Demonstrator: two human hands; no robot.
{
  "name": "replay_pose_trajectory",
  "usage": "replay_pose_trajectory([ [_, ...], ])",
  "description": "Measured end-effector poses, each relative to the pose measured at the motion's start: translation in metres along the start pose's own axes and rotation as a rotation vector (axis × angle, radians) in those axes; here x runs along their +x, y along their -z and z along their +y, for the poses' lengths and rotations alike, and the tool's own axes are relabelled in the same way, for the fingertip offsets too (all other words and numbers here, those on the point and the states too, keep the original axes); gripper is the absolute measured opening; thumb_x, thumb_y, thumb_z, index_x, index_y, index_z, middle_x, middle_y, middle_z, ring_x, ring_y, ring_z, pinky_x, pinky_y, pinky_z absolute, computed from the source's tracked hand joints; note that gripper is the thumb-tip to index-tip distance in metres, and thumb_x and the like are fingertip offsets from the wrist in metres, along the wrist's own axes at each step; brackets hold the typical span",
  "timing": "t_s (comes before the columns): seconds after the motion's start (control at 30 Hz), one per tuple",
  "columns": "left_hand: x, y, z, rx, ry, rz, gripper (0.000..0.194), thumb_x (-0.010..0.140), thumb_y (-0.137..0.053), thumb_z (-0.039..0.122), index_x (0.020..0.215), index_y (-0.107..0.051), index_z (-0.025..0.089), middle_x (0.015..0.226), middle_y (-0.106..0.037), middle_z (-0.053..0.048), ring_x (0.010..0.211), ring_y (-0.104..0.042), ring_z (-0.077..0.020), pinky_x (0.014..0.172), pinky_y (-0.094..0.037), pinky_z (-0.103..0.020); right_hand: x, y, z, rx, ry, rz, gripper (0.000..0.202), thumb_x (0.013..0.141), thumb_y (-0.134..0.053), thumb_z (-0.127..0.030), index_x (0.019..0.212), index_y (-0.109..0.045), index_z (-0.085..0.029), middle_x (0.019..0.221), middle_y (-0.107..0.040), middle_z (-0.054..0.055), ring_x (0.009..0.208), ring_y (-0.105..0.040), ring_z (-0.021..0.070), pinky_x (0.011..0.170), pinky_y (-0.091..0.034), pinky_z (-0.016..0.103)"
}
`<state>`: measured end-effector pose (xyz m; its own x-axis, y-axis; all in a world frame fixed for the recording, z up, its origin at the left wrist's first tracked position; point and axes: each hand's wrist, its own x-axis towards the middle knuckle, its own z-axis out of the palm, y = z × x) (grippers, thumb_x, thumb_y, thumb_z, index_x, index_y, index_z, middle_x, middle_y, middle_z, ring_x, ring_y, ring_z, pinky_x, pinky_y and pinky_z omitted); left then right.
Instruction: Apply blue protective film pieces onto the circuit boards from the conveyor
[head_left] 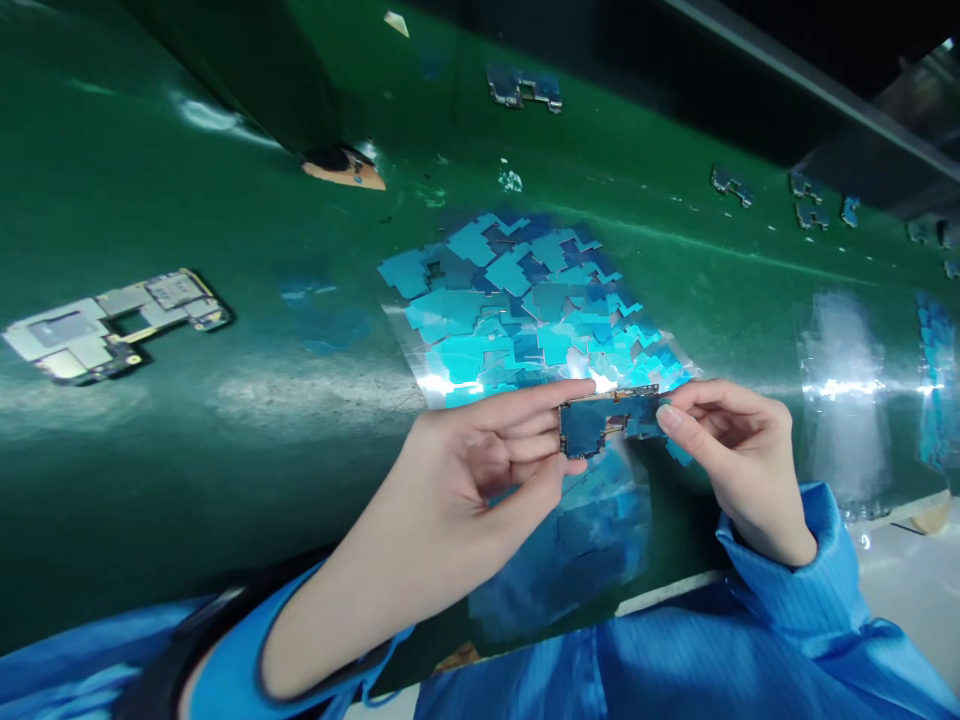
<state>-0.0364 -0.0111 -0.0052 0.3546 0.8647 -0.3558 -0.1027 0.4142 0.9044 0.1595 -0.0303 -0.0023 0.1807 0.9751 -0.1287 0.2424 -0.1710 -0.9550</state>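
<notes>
Between my two hands is a small circuit board (pixel 587 428), its upper face largely covered in dark blue. My left hand (pixel 499 455) grips the board's left end, thumb below and fingers along the upper edge. At the right end, the thumb and forefinger of my right hand (pixel 724 430) pinch it. Behind and beneath the board lies a clear sheet bearing many blue cut-out film pieces (pixel 517 290). A second translucent blue sheet (pixel 570 560) hangs toward the table's front edge, partly hidden by my left hand.
A larger-looking silver circuit board (pixel 67 335) lies at the left on the green mat (pixel 300 520). Another board (pixel 523 88) rests at the back, with several smaller ones (pixel 731 185) at the right. A clear sheet (pixel 840 400) lies right of my hands. A dark post (pixel 247 80) stands at back left.
</notes>
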Motion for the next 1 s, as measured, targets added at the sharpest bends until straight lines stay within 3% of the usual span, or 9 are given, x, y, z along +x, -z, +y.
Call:
replay_pose_trajectory([
  [0.27, 0.0003, 0.003, 0.0008, 0.117, 0.056, 0.009, 0.038, 0.075, -0.066, 0.021, 0.113, -0.069, 0.021, 0.093, -0.078, -0.001, 0.084, -0.075, -0.0215, 0.075, -0.062, -0.026, -0.0001, -0.0024, -0.0036, -0.047, 0.005, 0.028, 0.006, 0.07, -0.076, -0.016, 0.069, -0.071, -0.018, 0.066, -0.07, -0.001, 0.051, -0.062, 0.0084, 0.051, -0.057, 0.018],
  [0.43, 0.0002, 0.0002, 0.0028, 0.039, 0.036, 0.007, 0.036, 0.075, -0.065, 0.02, 0.111, -0.07, 0.023, 0.091, -0.078, 0.0, 0.081, -0.075, -0.0189, 0.081, -0.06, -0.029, 0.0, -0.003, -0.0043, -0.074, 0.001, 0.044, 0.006, 0.07, -0.077, -0.02, 0.069, -0.071, -0.019, 0.065, -0.069, 0.0, 0.048, -0.059, 0.0079, 0.047, -0.055, 0.019],
  [0.7, 0.0027, 0.0043, 0.0022, 0.136, 0.081, 0.036, 0.037, 0.072, -0.073, 0.024, 0.109, -0.072, 0.023, 0.078, -0.077, 0.0, 0.074, -0.074, -0.0217, 0.068, -0.063, -0.029, -0.0006, -0.0044, -0.0055, -0.022, 0.003, 0.028, 0.012, 0.068, -0.074, -0.008, 0.069, -0.071, -0.019, 0.059, -0.066, -0.003, 0.046, -0.056, 0.0059, 0.047, -0.053, 0.017],
  [1.0, 0.0034, 0.0027, -0.0015, 0.118, 0.109, 0.068, 0.036, 0.072, -0.075, 0.026, 0.108, -0.072, 0.023, 0.071, -0.075, 0.002, 0.071, -0.074, -0.0186, 0.072, -0.061, -0.025, -0.0003, -0.0056, -0.0065, -0.061, -0.008, 0.031, 0.006, 0.069, -0.074, -0.013, 0.069, -0.071, -0.018, 0.061, -0.067, -0.002, 0.049, -0.058, 0.0081, 0.043, -0.051, 0.018],
])
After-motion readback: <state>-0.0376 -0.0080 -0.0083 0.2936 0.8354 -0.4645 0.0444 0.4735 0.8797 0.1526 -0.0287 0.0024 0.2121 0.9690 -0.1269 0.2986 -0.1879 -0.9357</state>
